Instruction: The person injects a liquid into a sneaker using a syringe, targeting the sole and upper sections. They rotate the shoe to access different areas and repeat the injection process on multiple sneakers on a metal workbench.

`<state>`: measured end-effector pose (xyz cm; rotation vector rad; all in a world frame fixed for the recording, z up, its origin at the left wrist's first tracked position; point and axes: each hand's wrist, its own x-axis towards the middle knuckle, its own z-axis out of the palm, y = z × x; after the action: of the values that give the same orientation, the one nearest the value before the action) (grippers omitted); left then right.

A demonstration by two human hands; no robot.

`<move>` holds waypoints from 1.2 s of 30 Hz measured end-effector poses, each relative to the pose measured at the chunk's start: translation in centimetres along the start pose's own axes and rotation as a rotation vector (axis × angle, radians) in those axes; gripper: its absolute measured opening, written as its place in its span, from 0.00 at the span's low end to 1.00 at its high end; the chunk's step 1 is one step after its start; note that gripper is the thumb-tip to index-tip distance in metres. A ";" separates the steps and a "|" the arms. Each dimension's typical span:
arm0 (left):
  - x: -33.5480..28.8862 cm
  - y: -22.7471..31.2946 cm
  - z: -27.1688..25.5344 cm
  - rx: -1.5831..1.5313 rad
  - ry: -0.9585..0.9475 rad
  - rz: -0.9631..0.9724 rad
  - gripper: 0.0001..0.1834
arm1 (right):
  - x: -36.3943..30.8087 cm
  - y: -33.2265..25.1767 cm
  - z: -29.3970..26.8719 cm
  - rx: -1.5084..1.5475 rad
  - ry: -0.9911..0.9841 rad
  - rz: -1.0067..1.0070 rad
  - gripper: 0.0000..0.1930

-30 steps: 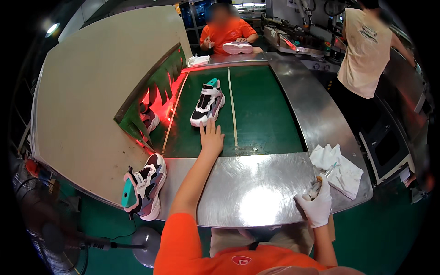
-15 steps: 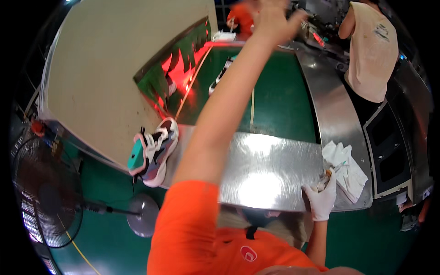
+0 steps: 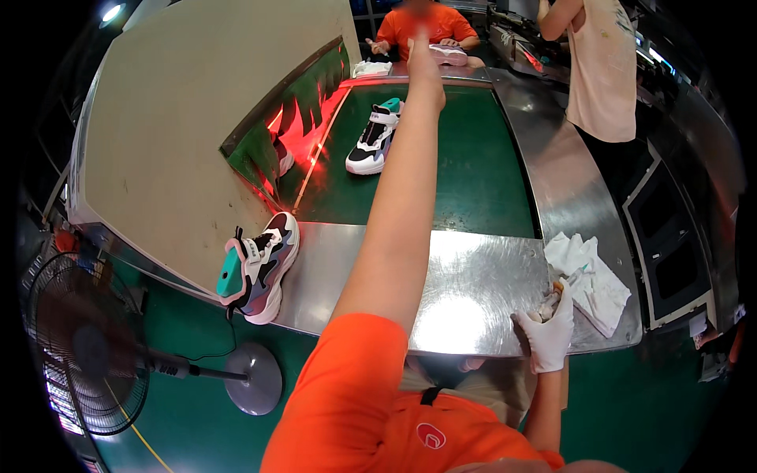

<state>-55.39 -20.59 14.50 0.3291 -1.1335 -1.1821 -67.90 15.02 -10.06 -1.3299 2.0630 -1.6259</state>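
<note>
My bare left arm reaches far forward across the green conveyor belt. At its end my left hand (image 3: 423, 57) is seen edge-on, with its fingers partly smeared and hidden. Just left of that forearm a black, white and teal sneaker (image 3: 374, 140) lies on the belt. My right hand (image 3: 548, 335), in a white glove, is curled at the metal table's front edge around a crumpled, stained whitish wad (image 3: 546, 306). A second sneaker (image 3: 264, 268), pink, white and grey with a teal insert, stands at the metal table's left end.
White cloths (image 3: 591, 284) lie on the metal table (image 3: 481, 276) beside my right hand. A beige machine housing (image 3: 181, 118) with a slit curtain and red glow flanks the belt (image 3: 473, 173). A co-worker in orange (image 3: 449, 25) sits opposite, a pink shoe near their hand. A fan (image 3: 91, 347) stands left.
My left hand has swung left and turned from a spread palm to edge-on. The belt sneaker, mostly hidden before, shows more fully. My right hand stays at the table edge.
</note>
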 end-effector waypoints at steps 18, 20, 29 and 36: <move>-7.6 18.8 -5.5 0.415 -0.333 -0.131 0.16 | -0.5 -1.1 -0.3 0.072 -0.015 -0.013 0.45; -8.8 31.4 -4.6 0.232 -0.686 0.141 0.17 | -0.2 -1.1 -1.1 0.007 -0.005 0.026 0.44; -40.1 29.7 -6.4 -0.474 -0.764 0.963 0.32 | 0.2 -0.5 -1.6 -0.081 0.002 0.014 0.41; -26.7 28.4 -4.9 -0.156 -0.017 0.766 0.34 | -0.1 0.0 -0.6 -0.103 -0.025 -0.007 0.44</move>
<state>-34.01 12.02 18.91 -0.2302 -1.0317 -0.5827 -68.18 15.54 -9.84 -1.3835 2.1569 -1.5166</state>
